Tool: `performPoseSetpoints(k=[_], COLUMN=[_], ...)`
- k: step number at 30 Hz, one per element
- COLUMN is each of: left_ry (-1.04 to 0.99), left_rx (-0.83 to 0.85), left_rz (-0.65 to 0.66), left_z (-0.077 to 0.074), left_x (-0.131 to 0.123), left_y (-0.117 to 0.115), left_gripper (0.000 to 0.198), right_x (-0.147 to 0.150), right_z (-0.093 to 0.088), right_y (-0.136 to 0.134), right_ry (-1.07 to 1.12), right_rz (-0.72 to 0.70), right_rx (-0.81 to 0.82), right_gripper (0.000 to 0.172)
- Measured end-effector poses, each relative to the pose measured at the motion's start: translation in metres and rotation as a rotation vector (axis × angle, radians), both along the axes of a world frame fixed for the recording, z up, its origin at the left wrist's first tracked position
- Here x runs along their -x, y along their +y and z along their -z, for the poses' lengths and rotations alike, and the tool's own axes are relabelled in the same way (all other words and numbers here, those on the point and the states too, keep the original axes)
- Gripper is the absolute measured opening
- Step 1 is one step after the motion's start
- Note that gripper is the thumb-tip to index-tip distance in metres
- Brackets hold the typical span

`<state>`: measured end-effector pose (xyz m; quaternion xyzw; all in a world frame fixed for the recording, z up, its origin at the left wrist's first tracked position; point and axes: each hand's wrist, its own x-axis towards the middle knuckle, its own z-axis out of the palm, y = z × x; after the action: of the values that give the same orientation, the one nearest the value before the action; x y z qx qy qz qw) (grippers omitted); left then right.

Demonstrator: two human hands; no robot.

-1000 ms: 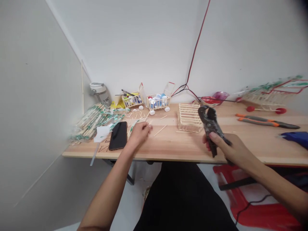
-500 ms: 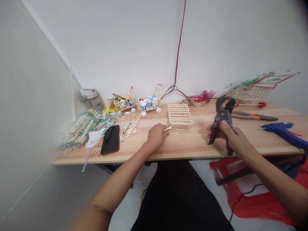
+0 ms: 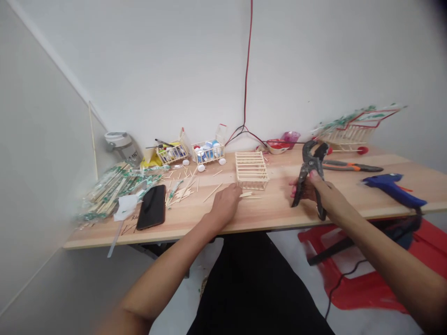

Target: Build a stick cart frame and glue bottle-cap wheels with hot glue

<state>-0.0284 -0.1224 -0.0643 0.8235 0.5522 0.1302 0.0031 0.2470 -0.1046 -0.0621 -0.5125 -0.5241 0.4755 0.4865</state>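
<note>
My left hand (image 3: 226,204) rests low over the table with its fingers curled. Short pale wooden sticks (image 3: 246,194) poke out at its fingertips, close to the tabletop; the grip itself is partly hidden. Just beyond it stands a slatted wooden-stick basket frame (image 3: 251,170). One thin stick (image 3: 212,192) lies to the left of the hand. In my right hand (image 3: 319,188) is a dark pipe cutter (image 3: 312,163), held upright above the table with its jaws apart and pointing up. My fingers wrap round its handles.
Small stick carts (image 3: 208,152) stand along the wall. Wrapped chopsticks (image 3: 108,190) and a black phone (image 3: 151,207) lie left, with cut sticks (image 3: 183,191) between. Orange-handled pliers (image 3: 352,165), a blue glue gun (image 3: 393,188) and a larger cart (image 3: 349,137) occupy the right; a red stool (image 3: 363,293) is below.
The view has shifted slightly to the right. My left hand has lowered the sticks beside the basket frame, and a thin stick left of it now shows fully. My right hand still grips the cutter.
</note>
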Motion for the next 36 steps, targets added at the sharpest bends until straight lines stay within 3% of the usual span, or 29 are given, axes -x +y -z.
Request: performPoseSetpoints(k=[6,10,15,23,27,30,36], left_ry=[0.042,0.079,0.093,0.065,-0.016,0.012,0.126], left_rx=[0.018,-0.014,-0.021,-0.019,0.028,0.105,0.196], left_rz=[-0.055,-0.36,-0.521,-0.545,-0.373,-0.292,-0.314], left_z=[-0.015,-0.035,-0.041,-0.032,-0.024,-0.019,-0.021], left_x=[0.038,0.079,0.107,0.095,0.082,0.072,0.064], left_y=[-0.016,-0.009,0.018,0.024,0.019,0.015,0.014], left_gripper=[0.012,0.016,0.019,0.022,0.017,0.016,0.017], right_x=[-0.014,-0.02,-0.014,0.005,0.008,0.014,0.021], right_z=[-0.02,-0.032,-0.04,-0.013,0.001,0.003,-0.001], right_y=[0.028,0.058,0.091,0.101,0.099,0.098,0.098], right_ry=[-0.315,-0.555,-0.944,-1.318,-1.466,-1.497,-1.509], right_rz=[0.123,0.152,0.129,0.199,0.218,0.23,0.167], right_rx=[0.06,0.123,0.13,0.022,-0.134,-0.121,-0.007], right_gripper=[0.057,0.063,0.07,0.077,0.085,0.085,0.077])
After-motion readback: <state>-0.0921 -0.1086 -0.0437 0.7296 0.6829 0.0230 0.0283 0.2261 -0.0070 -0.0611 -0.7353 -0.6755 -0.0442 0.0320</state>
